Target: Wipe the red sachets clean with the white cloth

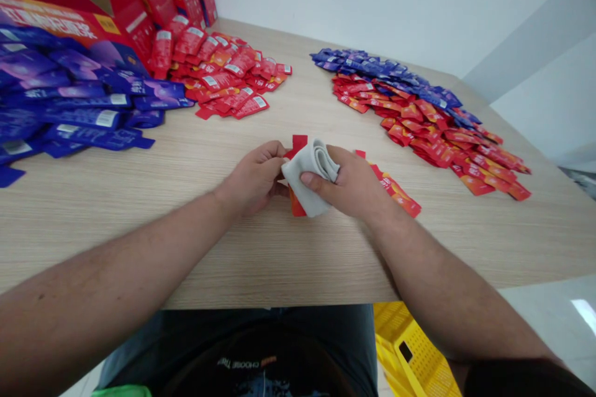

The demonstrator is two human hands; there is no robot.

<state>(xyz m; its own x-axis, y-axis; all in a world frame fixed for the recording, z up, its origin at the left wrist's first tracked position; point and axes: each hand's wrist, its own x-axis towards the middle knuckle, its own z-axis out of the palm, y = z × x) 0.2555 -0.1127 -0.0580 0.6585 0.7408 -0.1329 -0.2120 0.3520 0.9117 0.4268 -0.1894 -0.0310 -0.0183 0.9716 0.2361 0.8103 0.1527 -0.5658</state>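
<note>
Red packet [298, 205] pinched by left hand [257, 178] above counter [270, 267]; folded cloth [300, 164] clasped by right hand [356, 183], held against packet. Wiping of this piece judged under way, unfinished. Red heap [228, 71] seen at left, red row [433, 142] at right; share already done cannot be told.

Hands: 2, left [258, 180] and right [349, 181]. Cloth [307, 183]: 1. Red packet [298, 203] at the hands: 1. Loose red packet [401, 195] by the right wrist: at least 1. Red heaps [228, 74]: 2. Blue heaps [79, 93]: 2. Packets per heap: many, overlapping, uncountable from where I stand. Table [298, 267]: 1. Yellow basket [431, 350]: at least 1. Box [65, 20]: at least 1.
</note>
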